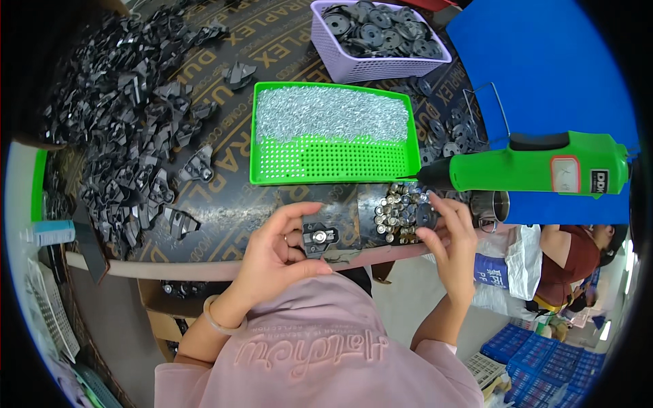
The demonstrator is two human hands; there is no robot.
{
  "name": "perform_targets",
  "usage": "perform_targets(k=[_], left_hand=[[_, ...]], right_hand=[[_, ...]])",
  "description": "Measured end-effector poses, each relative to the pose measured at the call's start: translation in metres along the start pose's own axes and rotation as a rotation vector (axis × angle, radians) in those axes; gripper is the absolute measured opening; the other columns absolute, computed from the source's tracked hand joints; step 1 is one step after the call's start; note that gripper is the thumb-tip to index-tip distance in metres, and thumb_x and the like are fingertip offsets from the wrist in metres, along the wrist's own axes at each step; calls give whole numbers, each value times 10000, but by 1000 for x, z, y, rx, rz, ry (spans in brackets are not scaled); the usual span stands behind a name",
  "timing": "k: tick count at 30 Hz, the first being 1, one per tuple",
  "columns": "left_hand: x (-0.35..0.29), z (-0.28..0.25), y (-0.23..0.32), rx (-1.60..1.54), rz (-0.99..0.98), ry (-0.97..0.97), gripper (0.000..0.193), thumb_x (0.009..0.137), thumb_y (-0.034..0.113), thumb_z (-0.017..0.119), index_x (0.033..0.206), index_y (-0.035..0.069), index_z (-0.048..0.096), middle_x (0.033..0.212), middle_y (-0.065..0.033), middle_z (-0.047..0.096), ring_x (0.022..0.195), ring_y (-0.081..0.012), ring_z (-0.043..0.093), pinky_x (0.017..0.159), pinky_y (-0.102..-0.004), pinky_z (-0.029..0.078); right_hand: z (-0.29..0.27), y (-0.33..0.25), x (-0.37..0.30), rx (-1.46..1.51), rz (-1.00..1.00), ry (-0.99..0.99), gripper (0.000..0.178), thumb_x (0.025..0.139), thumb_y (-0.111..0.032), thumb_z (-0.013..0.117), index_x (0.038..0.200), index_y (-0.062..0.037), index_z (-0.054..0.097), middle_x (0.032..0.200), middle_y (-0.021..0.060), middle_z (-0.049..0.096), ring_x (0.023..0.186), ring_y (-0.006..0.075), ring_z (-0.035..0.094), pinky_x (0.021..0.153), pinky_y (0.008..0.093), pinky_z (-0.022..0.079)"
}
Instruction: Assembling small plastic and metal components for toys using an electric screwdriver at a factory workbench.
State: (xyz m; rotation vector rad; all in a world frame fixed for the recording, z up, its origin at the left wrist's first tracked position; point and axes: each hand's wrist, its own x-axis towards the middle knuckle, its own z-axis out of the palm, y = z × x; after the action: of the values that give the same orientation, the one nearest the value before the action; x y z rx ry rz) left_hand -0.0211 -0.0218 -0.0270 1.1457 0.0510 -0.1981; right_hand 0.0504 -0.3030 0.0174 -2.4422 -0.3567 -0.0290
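Observation:
My left hand (271, 251) curls around a black plastic part (320, 239) at the table's front edge, its fingers and thumb against the part's side. A round silvery metal piece (320, 236) sits in the middle of that part. To the right, my right hand (451, 239) pinches a black round disc (426, 215) between thumb and fingers. The disc is over a pile of small shiny metal pieces (393, 216), partly covering it. Just beyond that hand, a green electric screwdriver (537, 166) points left, toward the green basket.
A green perforated basket (340, 181) holds many silvery pins. Behind it stands a purple basket (367, 69) of dark discs. Black plastic parts (136, 102) heap over the left side. A metal cup (491, 206) stands at right, and a person (568, 262) is beyond the table.

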Motion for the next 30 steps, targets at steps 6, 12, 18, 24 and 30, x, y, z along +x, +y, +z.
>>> perform_targets(k=[6,12,18,24,30], left_hand=[[1,-2,-3,36,21,-24,805,747,-138,783,1441,27,409,999,-40,590,886,-74,585,650,-208,543],[1,-3,-4,17,-2,-68,800,763,-127,778,1449,31,400,1091,-74,619,956,-91,610,687,-210,552],[1,-7,-9,2,38,-108,805,774,-113,779,1463,33,388,1149,-93,624,1029,-112,623,728,-220,564],[2,-8,-9,-30,34,-117,796,791,-94,775,1470,24,377,1170,-107,628,1041,-120,624,750,-239,583],[3,-7,-5,-29,-35,-123,823,763,-151,763,1472,-21,367,1364,-120,534,1235,-184,557,763,-242,602]], right_hand=[[24,-18,-6,256,-243,-182,555,789,-139,814,1299,-41,617,1258,145,616,970,248,628,784,337,541],[38,-49,14,290,-561,-279,547,773,-86,789,1286,-16,610,1242,147,637,1117,349,623,906,428,519],[43,-59,37,232,-710,-466,575,750,-58,766,1299,-36,597,1261,103,640,1133,336,592,941,447,489],[43,-62,43,251,-704,-515,598,715,3,757,1291,-26,599,1254,104,642,1128,336,596,941,442,500],[38,-66,49,313,-746,-542,531,762,-44,757,1270,9,612,1236,142,662,1089,365,615,916,444,509]])
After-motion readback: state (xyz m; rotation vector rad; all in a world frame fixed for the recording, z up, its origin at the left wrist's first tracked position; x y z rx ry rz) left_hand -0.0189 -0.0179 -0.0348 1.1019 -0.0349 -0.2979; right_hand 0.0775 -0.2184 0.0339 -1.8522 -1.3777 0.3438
